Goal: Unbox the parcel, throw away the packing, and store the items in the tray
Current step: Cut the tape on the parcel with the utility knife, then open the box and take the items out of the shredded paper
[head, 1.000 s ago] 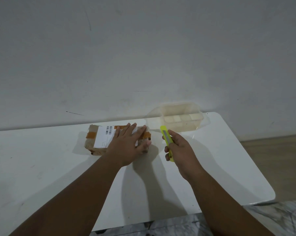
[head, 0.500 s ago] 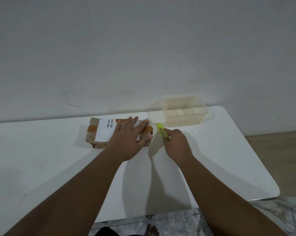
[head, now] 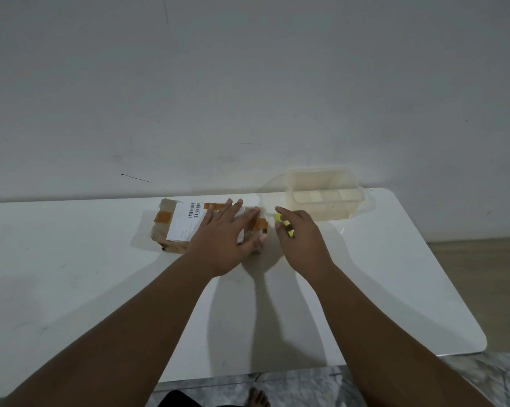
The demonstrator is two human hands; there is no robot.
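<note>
A brown parcel (head: 171, 230) with orange tape and a white shipping label lies on the white table (head: 71, 283), near the back wall. My left hand (head: 224, 239) lies flat on its right half, fingers spread, pressing it down. My right hand (head: 303, 242) grips a yellow-green utility knife (head: 283, 223), whose tip is beside the parcel's right end. Most of the knife is hidden in my fist. A clear plastic tray (head: 325, 195) stands just behind my right hand.
The table's right edge (head: 441, 274) curves away towards a wooden floor. A grey wall rises directly behind the table. Marble floor and a bare foot (head: 258, 398) show below the table's front edge.
My right hand lowered the knife from upright in the air to the parcel's right end, then drew it slightly back. My left hand stayed pressed on the parcel.
</note>
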